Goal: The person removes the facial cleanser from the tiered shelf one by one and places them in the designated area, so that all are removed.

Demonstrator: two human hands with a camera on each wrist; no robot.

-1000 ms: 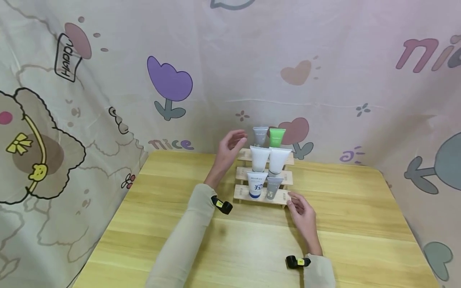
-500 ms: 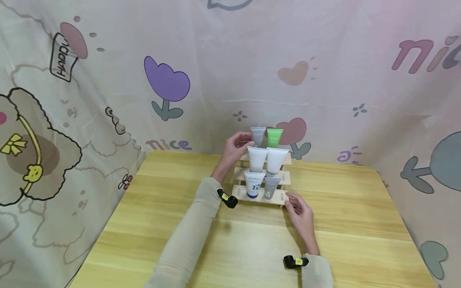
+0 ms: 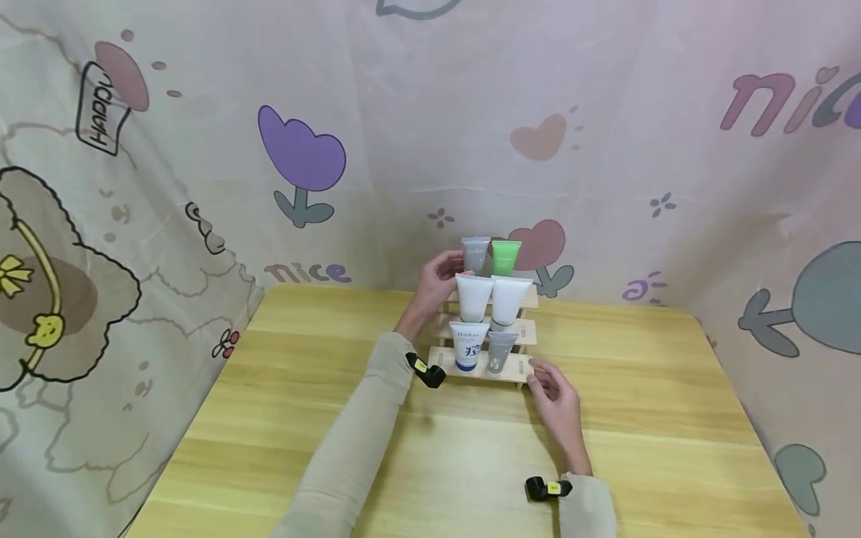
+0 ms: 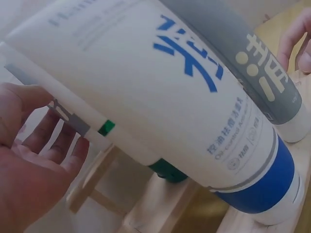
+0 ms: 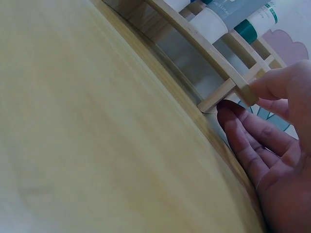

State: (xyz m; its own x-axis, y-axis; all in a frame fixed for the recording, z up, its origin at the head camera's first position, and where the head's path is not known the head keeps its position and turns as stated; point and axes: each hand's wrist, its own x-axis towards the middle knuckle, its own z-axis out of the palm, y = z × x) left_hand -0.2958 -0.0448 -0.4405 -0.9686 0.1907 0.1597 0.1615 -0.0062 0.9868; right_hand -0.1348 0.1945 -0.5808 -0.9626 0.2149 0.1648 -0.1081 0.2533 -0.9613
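A three-tier wooden display rack (image 3: 440, 357) holds several squeeze tubes standing cap down. At its top left, my left hand (image 3: 436, 288) holds the grey squeeze tube (image 3: 475, 254), thumb and fingers on either side; in the left wrist view, a white tube with a blue cap (image 4: 160, 82) hides most of that grip. A green tube (image 3: 505, 258) stands beside the grey one. Two white tubes (image 3: 474, 299) fill the middle tier. A smaller grey tube (image 3: 501, 351) is on the bottom tier. My right hand (image 3: 558, 400) pinches the bottom shelf's right end, fingers underneath.
The rack stands toward the back of a wooden table (image 3: 471, 456). A patterned cloth (image 3: 417, 134) hangs behind and along the sides of the table. Each wrist wears a small black camera (image 3: 538, 489).
My left hand has moved right to the grey tube on the top tier and taken hold of it. The right hand stays at the rack's corner. The head view has turned slightly right.
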